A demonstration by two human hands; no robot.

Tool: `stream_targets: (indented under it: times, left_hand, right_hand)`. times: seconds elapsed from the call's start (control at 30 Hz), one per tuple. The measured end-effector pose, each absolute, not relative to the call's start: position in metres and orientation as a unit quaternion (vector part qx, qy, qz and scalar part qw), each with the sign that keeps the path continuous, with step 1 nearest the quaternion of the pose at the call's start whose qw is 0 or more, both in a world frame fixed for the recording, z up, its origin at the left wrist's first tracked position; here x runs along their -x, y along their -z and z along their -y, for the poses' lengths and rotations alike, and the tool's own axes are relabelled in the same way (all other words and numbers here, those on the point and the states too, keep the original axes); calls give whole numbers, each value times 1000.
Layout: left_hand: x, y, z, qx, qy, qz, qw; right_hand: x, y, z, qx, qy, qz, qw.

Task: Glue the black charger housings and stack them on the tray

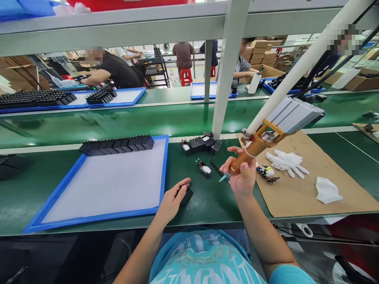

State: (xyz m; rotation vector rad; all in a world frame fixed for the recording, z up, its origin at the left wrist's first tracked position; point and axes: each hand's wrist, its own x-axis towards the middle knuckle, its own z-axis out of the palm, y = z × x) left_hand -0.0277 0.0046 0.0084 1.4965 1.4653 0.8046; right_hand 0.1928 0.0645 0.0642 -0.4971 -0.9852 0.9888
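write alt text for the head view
The person's right hand grips a brass-coloured tool on a white tube; the left hand holds a small black part on a green bench. A blue-rimmed tray lies left, white gloves on cardboard right.

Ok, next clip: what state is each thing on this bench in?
Left hand: holding black casing against belt.
Right hand: gripping gold dispenser, tip pointing down-left.
Small unit: open, white part showing.
Gloves: unworn, lying on cardboard.
Blue tray: one row of casings along far edge.

Bright, even o/h light; glare on green belt (177,118); faint shadows; wide-angle warp at edges; bg slightly soft.
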Motion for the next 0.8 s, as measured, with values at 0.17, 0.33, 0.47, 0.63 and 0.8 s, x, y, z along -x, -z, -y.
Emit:
stream_targets:
  times: [0.17,0.33,0.47,0.63,0.8]
  left_hand:
    - [32,-13,8,-688,-284,-558,367]
    - [38,-4,18,-647,-353,-583,344]
    - [38,2,20,-578,-427,-585,377]
    - [23,11,31,-655,-391,-597,247]
    - [8,23,33,-667,-351,-638,157]
  right_hand:
    - [-186,-66,-62,215,-461,448,735]
    - [-176,-70,-56,195,-481,441,732]
    - [-163,-74,-51,182,-492,436,731]
    - [-145,-81,-45,175,-509,412,735]
    - [-133,-87,-45,142,-557,397,716]
